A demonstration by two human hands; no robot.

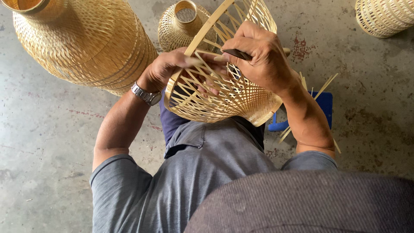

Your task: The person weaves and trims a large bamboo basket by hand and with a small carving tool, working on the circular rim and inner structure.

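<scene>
My right hand [263, 56] is clenched on a dark tool [237, 54] atop the woven basket [233, 95]; my left hand [172, 64] grips its rim

Basket [224, 92] on lap, between hands.

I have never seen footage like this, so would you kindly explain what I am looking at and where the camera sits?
The single camera sits on a person's head, looking down past a cap brim at their own bare hands. The left hand reaches inside an unfinished woven bamboo basket resting on their lap. The right hand grips its outside, holding a dark tool. On the concrete floor stand finished woven pieces and a blue stool with loose bamboo strips.
</scene>
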